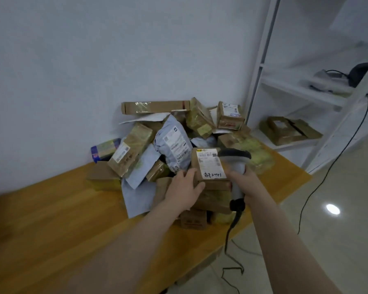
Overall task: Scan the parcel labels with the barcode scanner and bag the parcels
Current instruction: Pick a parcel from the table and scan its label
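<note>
A small brown cardboard parcel (208, 166) with a white label and handwritten marks sits at the front of a heap of parcels. My left hand (184, 188) grips its lower left corner, thumb on the front face. My right hand (245, 182) holds the grey handle of a barcode scanner (235, 158), whose dark head points at the label from the right. The scanner's black cable (232, 230) hangs down past the table edge. No bag is in view.
The heap (168, 145) of brown boxes and grey mailers lies on a wooden table (51, 219) against a white wall. A white shelf unit (306, 92) stands to the right with more boxes (289, 129) on its low shelf. A black cable (338, 155) runs over the tiled floor.
</note>
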